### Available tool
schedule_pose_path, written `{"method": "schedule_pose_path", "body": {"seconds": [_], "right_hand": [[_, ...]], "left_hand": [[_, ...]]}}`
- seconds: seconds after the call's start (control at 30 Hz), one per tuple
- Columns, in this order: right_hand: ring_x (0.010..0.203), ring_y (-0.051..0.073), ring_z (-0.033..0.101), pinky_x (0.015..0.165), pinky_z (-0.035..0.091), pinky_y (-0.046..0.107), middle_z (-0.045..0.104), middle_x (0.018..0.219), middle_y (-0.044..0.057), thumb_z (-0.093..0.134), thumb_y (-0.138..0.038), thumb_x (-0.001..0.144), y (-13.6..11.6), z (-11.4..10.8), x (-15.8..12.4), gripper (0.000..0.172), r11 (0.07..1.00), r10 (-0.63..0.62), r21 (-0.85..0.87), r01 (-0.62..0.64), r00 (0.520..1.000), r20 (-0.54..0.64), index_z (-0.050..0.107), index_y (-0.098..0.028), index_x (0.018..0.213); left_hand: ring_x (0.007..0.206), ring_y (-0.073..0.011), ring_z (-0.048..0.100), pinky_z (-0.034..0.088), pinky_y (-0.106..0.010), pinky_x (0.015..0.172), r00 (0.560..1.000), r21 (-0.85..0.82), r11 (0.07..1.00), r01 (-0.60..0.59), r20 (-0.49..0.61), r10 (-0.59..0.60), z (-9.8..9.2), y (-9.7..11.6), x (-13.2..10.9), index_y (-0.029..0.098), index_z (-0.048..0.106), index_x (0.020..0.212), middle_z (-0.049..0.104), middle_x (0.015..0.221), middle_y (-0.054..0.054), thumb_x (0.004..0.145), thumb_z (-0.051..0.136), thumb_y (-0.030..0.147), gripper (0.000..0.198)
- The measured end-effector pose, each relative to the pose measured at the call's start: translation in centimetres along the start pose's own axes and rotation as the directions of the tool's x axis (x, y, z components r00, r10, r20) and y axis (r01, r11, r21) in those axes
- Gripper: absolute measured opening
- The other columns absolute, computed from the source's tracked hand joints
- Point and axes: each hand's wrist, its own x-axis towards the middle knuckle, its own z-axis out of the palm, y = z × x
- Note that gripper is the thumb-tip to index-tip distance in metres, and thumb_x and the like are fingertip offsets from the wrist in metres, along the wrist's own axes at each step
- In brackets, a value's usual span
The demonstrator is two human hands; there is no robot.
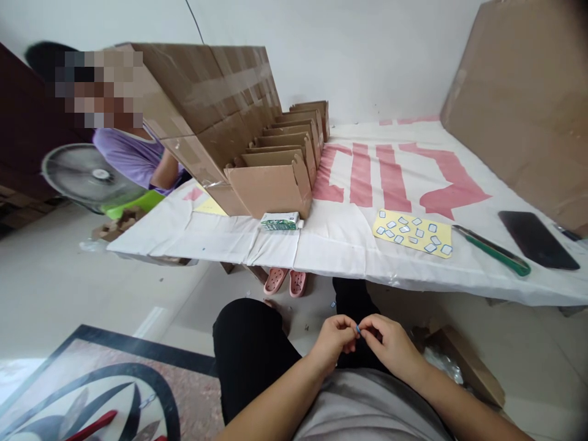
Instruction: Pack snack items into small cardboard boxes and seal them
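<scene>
Above my lap, my left hand (337,340) and my right hand (389,344) meet fingertip to fingertip. Between them they pinch a small blue piece (358,329), mostly covered by the fingers, so its kind does not show. Up on the table, a yellow card (381,228) carries several small white rectangles with blue edges. To its right lie green-handled tweezers (498,252) and a dark smartphone (538,239).
A white-and-pink cloth covers the table (331,248). Cardboard bins (271,184) stand on it, with a small green-and-white box (280,222) in front. A person (133,156) sits at far left near a fan (85,174). An open carton (468,361) is on the floor at right.
</scene>
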Motion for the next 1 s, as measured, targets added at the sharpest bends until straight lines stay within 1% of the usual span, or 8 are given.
{"method": "schedule_pose_path", "body": {"seconds": [0.13, 0.23, 0.37, 0.57, 0.63, 0.77, 0.87, 1.0], "right_hand": [[0.073, 0.017, 0.06, 0.068, 0.044, 0.029, 0.067, 0.079, 0.003, 0.048, -0.023, 0.087, -0.2, -0.1, 0.0, 0.016, 0.999, 0.02, 0.035, -0.02, 1.0, 0.008, 0.064, -0.021, 0.082], [0.067, 0.016, 0.059, 0.062, 0.043, 0.027, 0.066, 0.074, 0.002, 0.05, -0.03, 0.088, -0.1, 0.1, 0.1, 0.016, 0.993, 0.068, 0.097, -0.069, 0.998, 0.02, 0.063, -0.021, 0.082], [0.061, 0.015, 0.056, 0.058, 0.042, 0.027, 0.063, 0.068, 0.001, 0.048, -0.034, 0.086, 0.6, 0.6, 0.3, 0.02, 0.98, 0.122, 0.162, -0.12, 0.993, -0.002, 0.061, -0.021, 0.078], [0.065, 0.017, 0.061, 0.063, 0.047, 0.029, 0.064, 0.068, 0.002, 0.049, -0.039, 0.082, 1.9, 0.9, 0.9, 0.023, 0.932, 0.182, 0.325, -0.162, 0.983, -0.032, 0.057, -0.02, 0.073], [0.065, 0.017, 0.06, 0.062, 0.047, 0.029, 0.065, 0.069, 0.002, 0.052, -0.042, 0.082, 1.9, 0.9, 0.8, 0.024, 0.93, 0.174, 0.333, -0.155, 0.985, -0.025, 0.059, -0.019, 0.076], [0.065, 0.017, 0.059, 0.06, 0.046, 0.028, 0.066, 0.071, 0.002, 0.054, -0.043, 0.083, 1.5, 1.3, 0.8, 0.026, 0.948, 0.144, 0.29, -0.128, 0.989, -0.032, 0.063, -0.019, 0.08], [0.067, 0.018, 0.061, 0.065, 0.048, 0.031, 0.067, 0.071, 0.003, 0.052, -0.043, 0.084, 1.6, 1.6, 1.1, 0.027, 0.945, 0.143, 0.304, -0.121, 0.988, -0.052, 0.063, -0.02, 0.074], [0.066, 0.018, 0.062, 0.063, 0.049, 0.031, 0.067, 0.068, 0.003, 0.057, -0.05, 0.08, 1.9, 1.7, 1.6, 0.032, 0.884, 0.204, 0.432, -0.179, 0.979, -0.013, 0.063, -0.02, 0.072]], "left_hand": [[0.036, -0.0067, 0.045, 0.028, -0.02, 0.039, 1.0, 0.04, 0.999, -0.025, -0.012, 0.026, 0.1, -0.1, 0.0, 0.016, 0.058, 0.062, 0.054, 0.044, 0.004, 0.056, 0.064, 0.027, 0.014], [0.037, -0.0073, 0.044, 0.028, -0.02, 0.04, 0.996, 0.113, 0.992, -0.056, -0.058, 0.063, 0.3, -0.3, 0.1, 0.017, 0.056, 0.062, 0.049, 0.04, 0.006, 0.057, 0.065, 0.028, 0.015], [0.038, -0.0075, 0.044, 0.03, -0.02, 0.041, 0.991, 0.168, 0.982, -0.09, -0.086, 0.106, 0.5, -0.5, 0.2, 0.017, 0.055, 0.061, 0.05, 0.041, 0.006, 0.059, 0.065, 0.027, 0.014], [0.048, -0.0096, 0.051, 0.035, -0.02, 0.045, 0.985, 0.056, 0.987, -0.153, -0.077, 0.157, 0.3, -0.8, 0.6, 0.018, 0.053, 0.062, 0.056, 0.055, 0.003, 0.059, 0.064, 0.023, 0.013], [0.049, -0.0093, 0.049, 0.034, -0.021, 0.046, 0.979, 0.085, 0.98, -0.182, -0.073, 0.188, 0.2, -1.0, 0.7, 0.017, 0.054, 0.061, 0.055, 0.056, 0.003, 0.059, 0.066, 0.023, 0.013], [0.053, -0.0086, 0.044, 0.034, -0.022, 0.051, 0.962, 0.165, 0.957, -0.238, -0.099, 0.256, 0.2, -1.3, 0.8, 0.016, 0.059, 0.059, 0.053, 0.058, 0.003, 0.06, 0.068, 0.024, 0.012], [0.054, -0.0095, 0.045, 0.034, -0.022, 0.052, 0.966, 0.126, 0.966, -0.228, -0.099, 0.241, 0.2, -1.2, 0.8, 0.017, 0.058, 0.059, 0.055, 0.058, 0.002, 0.061, 0.068, 0.024, 0.012], [0.056, -0.0109, 0.049, 0.034, -0.022, 0.052, 0.974, 0.034, 0.978, -0.208, -0.09, 0.21, 0.0, -1.0, 0.8, 0.017, 0.056, 0.06, 0.058, 0.059, 0.001, 0.059, 0.069, 0.025, 0.015]]}}
